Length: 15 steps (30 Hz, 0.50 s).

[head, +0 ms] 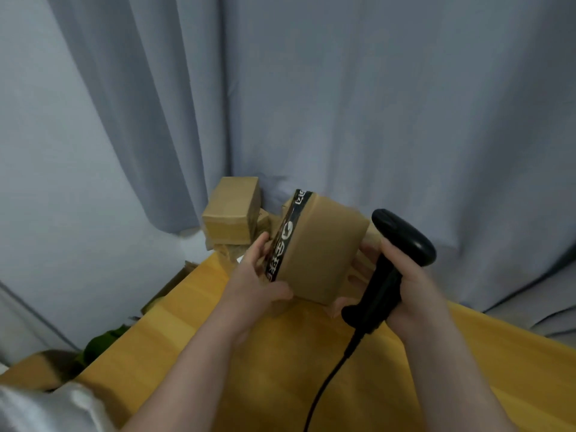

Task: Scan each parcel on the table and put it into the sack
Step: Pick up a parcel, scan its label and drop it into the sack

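Head cam: we've got a plain brown cardboard parcel (pixel 321 247) lifted above the far end of the yellow table (pixel 280 353). It's tilted, with a strip of black tape (pixel 288 235) carrying white print down its left end. Our left hand (pixel 258 275) grips that taped end, thumb underneath. Our right hand (pixel 402 282) is wrapped round the handle of a black barcode scanner (pixel 396 260), just beside the parcel, with its cable (pixel 330 378) trailing over the table. More cardboard boxes (pixel 232 213) are stacked at the table's far edge, partly hidden behind the parcel, against a grey curtain (pixel 343 88).
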### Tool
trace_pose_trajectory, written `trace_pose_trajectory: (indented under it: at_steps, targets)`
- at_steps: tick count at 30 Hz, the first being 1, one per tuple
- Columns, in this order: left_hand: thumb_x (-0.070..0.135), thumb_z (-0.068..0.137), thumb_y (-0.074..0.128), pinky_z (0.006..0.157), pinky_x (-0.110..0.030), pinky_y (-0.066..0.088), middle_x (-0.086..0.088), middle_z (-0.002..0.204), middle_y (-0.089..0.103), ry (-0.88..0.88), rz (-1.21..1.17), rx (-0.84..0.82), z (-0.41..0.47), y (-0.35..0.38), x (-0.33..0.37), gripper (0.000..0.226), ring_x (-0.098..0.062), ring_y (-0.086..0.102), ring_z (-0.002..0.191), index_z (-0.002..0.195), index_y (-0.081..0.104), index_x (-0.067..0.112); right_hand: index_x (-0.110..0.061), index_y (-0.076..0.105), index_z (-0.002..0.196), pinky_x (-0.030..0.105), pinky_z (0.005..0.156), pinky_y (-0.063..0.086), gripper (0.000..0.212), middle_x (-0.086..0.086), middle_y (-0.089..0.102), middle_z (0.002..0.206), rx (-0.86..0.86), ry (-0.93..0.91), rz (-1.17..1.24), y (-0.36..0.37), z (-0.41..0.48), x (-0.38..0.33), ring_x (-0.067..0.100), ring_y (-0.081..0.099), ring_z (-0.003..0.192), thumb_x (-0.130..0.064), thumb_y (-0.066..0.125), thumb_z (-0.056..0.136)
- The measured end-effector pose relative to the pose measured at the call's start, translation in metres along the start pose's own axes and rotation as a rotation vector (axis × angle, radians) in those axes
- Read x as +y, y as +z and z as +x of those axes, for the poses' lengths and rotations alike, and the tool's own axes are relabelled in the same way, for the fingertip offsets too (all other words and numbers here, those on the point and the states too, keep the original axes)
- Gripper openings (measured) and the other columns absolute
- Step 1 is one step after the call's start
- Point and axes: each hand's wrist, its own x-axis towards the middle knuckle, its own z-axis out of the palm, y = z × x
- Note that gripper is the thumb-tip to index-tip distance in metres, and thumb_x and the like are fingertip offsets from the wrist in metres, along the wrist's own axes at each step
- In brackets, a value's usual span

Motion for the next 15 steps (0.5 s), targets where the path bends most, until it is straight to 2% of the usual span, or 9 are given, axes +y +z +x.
trace_pose_trajectory:
  at_steps: [2,5,7,9,11,13,15]
  targets:
    - [-0.016,0.067,0.068,0.069,-0.019,0.053,0.013,0.129,0.050,0.018,0.052,-0.006,-0.019,-0.019,-0.002,0.100,-0.010,0.055,0.111,0.146,0.034,0.035,-0.010,0.073,0.096,0.053,0.083,0.054,0.033,0.011,0.074,0.104,-0.033,0.022,0.028,0.010,-0.014,0.011,0.033,0.068,0.105,-0.033,0.068,0.073]
    - [-0.013,0.064,0.071,0.079,-0.026,0.055,0.013,0.135,0.045,0.065,0.186,0.025,-0.045,-0.046,-0.006,0.101,-0.013,0.048,0.122,0.139,0.038,0.045,-0.015,0.073,0.079,0.049,0.086,0.053,0.022,0.010,0.074,0.097,-0.027,0.006,0.019,0.028,-0.033,0.028,0.032,0.069,0.100,-0.034,0.072,0.069]
    - [-0.009,0.065,0.074,0.082,-0.027,0.056,0.015,0.138,0.041,0.086,0.271,0.033,-0.063,-0.063,-0.007,0.102,-0.012,0.046,0.123,0.139,0.035,0.048,-0.014,0.072,0.086,0.051,0.091,0.053,0.028,0.009,0.070,0.100,-0.034,-0.014,-0.018,0.039,-0.046,0.040,0.032,0.068,0.102,-0.035,0.074,0.068]
    - [-0.007,0.068,0.077,0.076,-0.019,0.055,0.018,0.139,0.039,0.100,0.308,0.028,-0.082,-0.076,-0.007,0.099,-0.005,0.047,0.118,0.139,0.033,0.047,-0.014,0.071,0.096,0.046,0.087,0.054,0.033,0.006,0.072,0.098,-0.053,-0.038,-0.064,0.052,-0.061,0.050,0.028,0.069,0.100,-0.033,0.072,0.069]
    - [-0.003,0.069,0.080,0.073,-0.016,0.054,0.024,0.136,0.041,0.117,0.273,0.007,-0.099,-0.087,-0.005,0.097,0.001,0.047,0.114,0.138,0.035,0.048,-0.014,0.071,0.099,0.039,0.084,0.053,0.032,0.003,0.075,0.094,-0.067,-0.059,-0.111,0.065,-0.078,0.058,0.022,0.071,0.093,-0.029,0.071,0.070]
    - [-0.001,0.069,0.082,0.072,-0.015,0.053,0.034,0.125,0.046,0.130,0.212,0.001,-0.114,-0.096,-0.003,0.096,0.007,0.048,0.110,0.129,0.036,0.058,-0.012,0.071,0.099,0.035,0.081,0.051,0.033,0.001,0.076,0.092,-0.102,-0.067,-0.160,0.078,-0.093,0.063,0.016,0.072,0.085,-0.026,0.070,0.070]
    - [-0.001,0.068,0.082,0.070,-0.011,0.051,0.033,0.126,0.046,0.134,0.172,0.012,-0.126,-0.104,0.000,0.098,0.009,0.045,0.111,0.130,0.033,0.057,-0.010,0.073,0.097,0.032,0.078,0.050,0.031,-0.001,0.076,0.088,-0.144,-0.074,-0.194,0.089,-0.105,0.068,0.011,0.073,0.078,-0.025,0.069,0.070]
